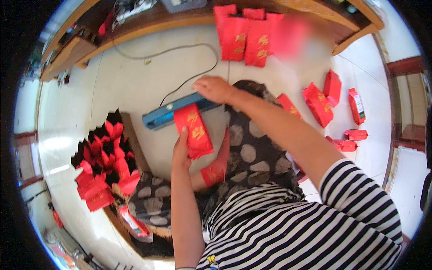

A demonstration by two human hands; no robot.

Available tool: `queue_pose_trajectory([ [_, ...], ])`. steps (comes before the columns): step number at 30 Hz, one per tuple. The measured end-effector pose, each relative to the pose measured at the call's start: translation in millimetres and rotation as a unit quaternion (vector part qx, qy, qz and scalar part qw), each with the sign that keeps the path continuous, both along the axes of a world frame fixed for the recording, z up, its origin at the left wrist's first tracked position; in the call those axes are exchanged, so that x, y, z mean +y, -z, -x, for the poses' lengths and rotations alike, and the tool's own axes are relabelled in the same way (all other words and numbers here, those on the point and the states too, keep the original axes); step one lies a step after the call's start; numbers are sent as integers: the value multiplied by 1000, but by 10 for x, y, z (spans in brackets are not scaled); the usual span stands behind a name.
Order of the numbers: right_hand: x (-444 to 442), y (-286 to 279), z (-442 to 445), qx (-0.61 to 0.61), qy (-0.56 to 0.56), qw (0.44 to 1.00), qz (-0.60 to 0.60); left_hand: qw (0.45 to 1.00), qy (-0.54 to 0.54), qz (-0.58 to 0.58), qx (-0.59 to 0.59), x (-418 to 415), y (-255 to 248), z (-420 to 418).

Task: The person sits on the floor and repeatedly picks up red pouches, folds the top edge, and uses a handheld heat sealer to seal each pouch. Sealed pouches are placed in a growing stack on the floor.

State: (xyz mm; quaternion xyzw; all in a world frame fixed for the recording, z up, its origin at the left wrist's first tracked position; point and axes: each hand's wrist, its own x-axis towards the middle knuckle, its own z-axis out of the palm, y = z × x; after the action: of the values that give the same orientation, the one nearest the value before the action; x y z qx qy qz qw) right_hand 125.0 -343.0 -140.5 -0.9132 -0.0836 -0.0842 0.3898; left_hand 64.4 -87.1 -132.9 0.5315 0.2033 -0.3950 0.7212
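A blue impulse heat sealer (162, 116) lies on the tiled floor in front of me, its cord running off behind it. The top edge of a red foil bag (196, 135) with gold characters sits in the sealer's jaws. My left hand (182, 148) grips this bag at its left side, thumb on the front. My right hand (214, 88) rests on the upper arm of the sealer near its right end, fingers bent over it. Several similar red bags (233, 40) stand upright beyond my right hand, against wooden furniture.
An open box (133, 145) at the left holds many open red bags (114, 152). Further red bags (319, 104) lie scattered on the floor at the right. A wooden furniture edge (162, 27) spans the far side. A red packet (135, 221) lies near the box's front.
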Motion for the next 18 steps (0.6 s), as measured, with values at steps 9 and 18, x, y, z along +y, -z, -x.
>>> queue_pose_trajectory([
  [9, 94, -744, 528, 4, 157, 892, -423, 997, 7, 28, 68, -178, -479, 164],
  [18, -339, -1179, 2045, 132, 291, 866, -384, 961, 230, 26, -149, -1226, -1089, 671],
])
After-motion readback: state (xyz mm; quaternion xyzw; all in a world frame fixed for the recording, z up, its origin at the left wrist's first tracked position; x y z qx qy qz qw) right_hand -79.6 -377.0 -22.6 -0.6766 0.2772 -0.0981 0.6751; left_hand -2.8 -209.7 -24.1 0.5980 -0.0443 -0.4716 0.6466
